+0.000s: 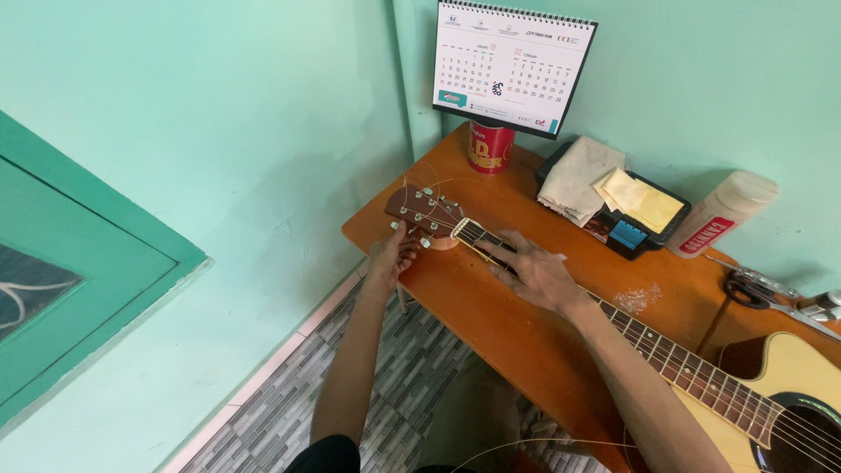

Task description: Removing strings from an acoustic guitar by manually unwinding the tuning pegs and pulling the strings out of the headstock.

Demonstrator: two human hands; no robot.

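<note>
An acoustic guitar lies across an orange wooden table point(491, 307), its pale body point(793, 377) at the right and its brown headstock point(419, 210) at the table's left edge. My left hand point(391, 256) reaches up from below the table edge and pinches a tuning peg on the near side of the headstock. My right hand point(531, 270) rests flat on the neck just past the nut, fingers spread over the strings. Loose string ends curl off the headstock.
A desk calendar point(512, 66) leans on the green wall above a red can point(489, 147). A black tray point(631, 223) holds a cloth and yellow papers. A white bottle point(723, 215), scissors point(758, 289) and pale shavings point(638, 298) lie at the right. Grey tiled floor below.
</note>
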